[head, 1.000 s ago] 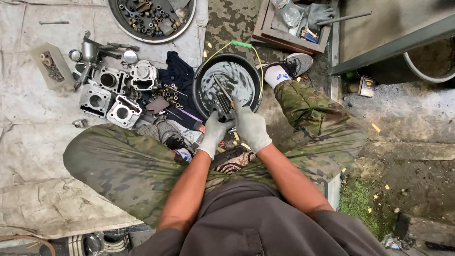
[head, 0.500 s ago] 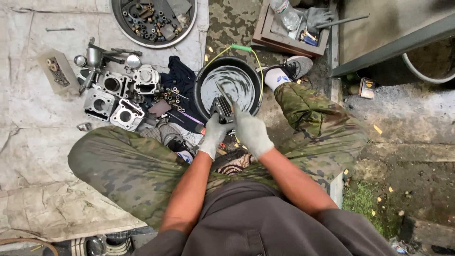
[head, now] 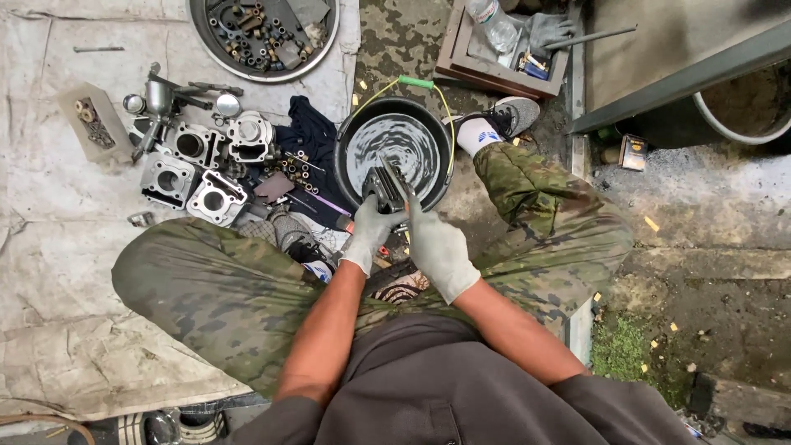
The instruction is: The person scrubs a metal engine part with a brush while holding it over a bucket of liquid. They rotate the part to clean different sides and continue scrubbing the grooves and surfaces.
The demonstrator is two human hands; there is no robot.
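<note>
Down between my knees, my left hand point(head: 372, 232), in a grey work glove, is closed around a dark, ribbed metal engine part point(head: 381, 186), holding it over the near edge of a round black basin of cloudy liquid point(head: 356, 140). My right hand point(head: 437, 247), gloved the same way, is closed on a slim tool point(head: 399, 180) whose pale tip lies against the top of the part; what kind of tool it is I cannot tell. Both hands sit close together, just above the basin's near rim.

A thin yellow-green wire handle with a green grip point(head: 415, 82) arches over the far side of the basin. To the left of it, on a dirty white floor sheet point(head: 58, 222), lie several grey cast-metal engine cylinders point(head: 189, 173) and small fittings, partly on a dark blue rag point(head: 311, 136). Further up sits a round metal tray of small rings and nuts point(head: 262, 33). Beyond the basin stands a shallow wooden box point(head: 501, 51) with a clear plastic bottle in it. My legs, in camouflage trousers point(head: 214, 288), bend to either side, and my grey sneaker point(head: 512, 115) rests just to the right of the basin.
</note>
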